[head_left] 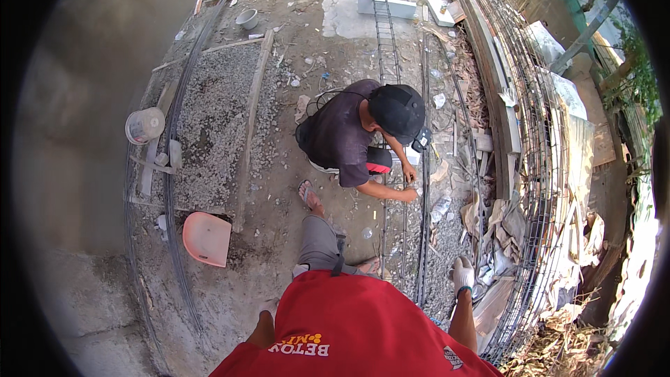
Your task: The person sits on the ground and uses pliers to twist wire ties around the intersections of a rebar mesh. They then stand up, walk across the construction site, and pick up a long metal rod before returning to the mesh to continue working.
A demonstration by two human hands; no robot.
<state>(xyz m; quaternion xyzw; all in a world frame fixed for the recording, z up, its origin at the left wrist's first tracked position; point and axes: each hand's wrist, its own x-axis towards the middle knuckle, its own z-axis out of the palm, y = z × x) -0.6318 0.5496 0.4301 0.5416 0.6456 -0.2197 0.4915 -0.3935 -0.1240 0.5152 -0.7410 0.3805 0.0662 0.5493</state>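
Observation:
My right hand (463, 276), in a pale glove, hangs over the gravel to the right of the steel bars, its fingers loosely extended and nothing seen in it. My left hand (269, 306), also pale-gloved, is low beside my red shirt; its fingers are mostly hidden. In front of me a co-worker (342, 132) in a dark shirt and black cap crouches over long steel bars (425, 237). Both the co-worker's bare hands (410, 185) are close together at the bars; what they hold is too small to make out. A rebar cage (386, 24) stretches away beyond.
A pink plastic chair seat (207, 239) lies at left, near a gravel bed (209, 119) edged with boards. A white bucket (145, 126) and a grey basin (247, 19) stand farther off. Stacked rebar (537, 237) and long timber (481, 35) line the right side.

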